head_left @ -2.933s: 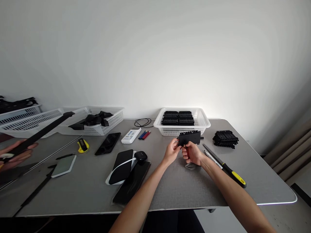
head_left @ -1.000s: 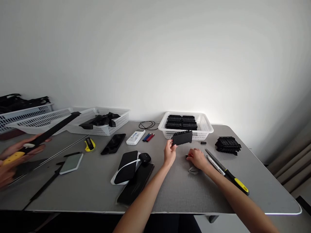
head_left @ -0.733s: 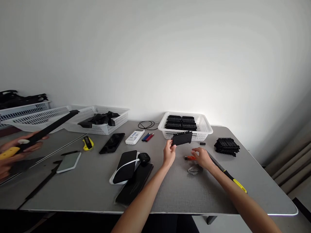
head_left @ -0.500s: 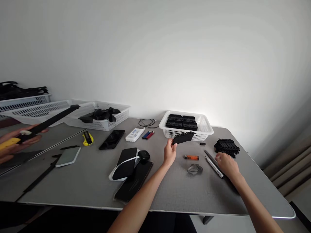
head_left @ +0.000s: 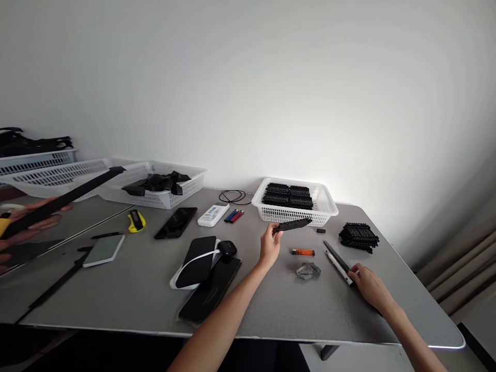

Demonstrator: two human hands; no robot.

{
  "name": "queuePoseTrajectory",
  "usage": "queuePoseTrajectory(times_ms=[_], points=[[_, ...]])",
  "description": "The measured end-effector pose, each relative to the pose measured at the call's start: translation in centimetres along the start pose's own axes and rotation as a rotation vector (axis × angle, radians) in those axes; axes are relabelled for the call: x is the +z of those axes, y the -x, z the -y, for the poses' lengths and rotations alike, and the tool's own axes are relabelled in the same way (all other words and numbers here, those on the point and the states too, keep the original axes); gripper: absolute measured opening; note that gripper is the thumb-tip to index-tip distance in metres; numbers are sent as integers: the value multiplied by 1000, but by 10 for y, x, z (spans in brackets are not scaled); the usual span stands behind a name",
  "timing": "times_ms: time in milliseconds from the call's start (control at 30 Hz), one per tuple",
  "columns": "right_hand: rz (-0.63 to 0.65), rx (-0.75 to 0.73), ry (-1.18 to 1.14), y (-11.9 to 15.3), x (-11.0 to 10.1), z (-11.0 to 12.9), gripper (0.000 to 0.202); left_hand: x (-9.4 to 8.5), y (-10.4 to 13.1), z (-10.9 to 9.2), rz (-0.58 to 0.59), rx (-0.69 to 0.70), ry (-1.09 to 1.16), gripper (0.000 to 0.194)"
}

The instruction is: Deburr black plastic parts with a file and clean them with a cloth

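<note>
My left hand (head_left: 270,247) pinches one end of a flat black plastic piece (head_left: 293,225) with a toothed edge, held above the table in front of a white basket (head_left: 296,214). My right hand (head_left: 371,285) is closed around the middle of a long dark knife (head_left: 336,254), which lies on the table and is partly covered by the hand. Beside the knife, close to my right fingertips, lies a white marker (head_left: 338,267). An orange lighter (head_left: 303,252) and a crumpled grey scrap (head_left: 308,270) rest between my hands. Beyond my right hand sits a stack of black toothed pieces (head_left: 358,236).
More black pieces fill part of the white basket. To the left are phones (head_left: 175,223), a white box (head_left: 213,214), two lighters (head_left: 234,216), a yellow cutter (head_left: 136,221) and a basket of black parts (head_left: 163,199). A co-worker's hands (head_left: 34,219) hold a black strip (head_left: 70,199) there.
My right hand has come down and closed on the knife. The black piece in my left hand has tilted flatter. The co-worker's hands have shifted slightly left.
</note>
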State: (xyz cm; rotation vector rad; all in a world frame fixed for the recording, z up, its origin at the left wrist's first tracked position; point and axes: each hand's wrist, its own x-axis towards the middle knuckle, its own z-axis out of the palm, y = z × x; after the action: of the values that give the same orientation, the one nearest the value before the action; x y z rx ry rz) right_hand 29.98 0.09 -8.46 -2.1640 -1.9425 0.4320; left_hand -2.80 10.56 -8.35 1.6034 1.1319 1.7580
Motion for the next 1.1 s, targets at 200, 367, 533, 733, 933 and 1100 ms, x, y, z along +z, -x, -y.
queuePoseTrajectory(times_ms=[200,367,533,733,933,1100], points=[[-20,-7,37,-1,2,0,20,-2,0,-5,4,86,-50,11],[9,-33,-82,3,-12,-11,25,-5,2,-9,15,171,-85,32],[171,-4,-605,21,-49,-1,41,-6,3,-13,32,261,-101,41],[376,-118,-1223,29,-94,52,49,-7,6,-14,79,361,-123,42],[220,-245,-1057,-25,-75,94,50,-7,7,-14,111,436,-153,35],[184,-238,-1147,-56,-34,113,53,-10,7,-15,151,485,-166,29]])
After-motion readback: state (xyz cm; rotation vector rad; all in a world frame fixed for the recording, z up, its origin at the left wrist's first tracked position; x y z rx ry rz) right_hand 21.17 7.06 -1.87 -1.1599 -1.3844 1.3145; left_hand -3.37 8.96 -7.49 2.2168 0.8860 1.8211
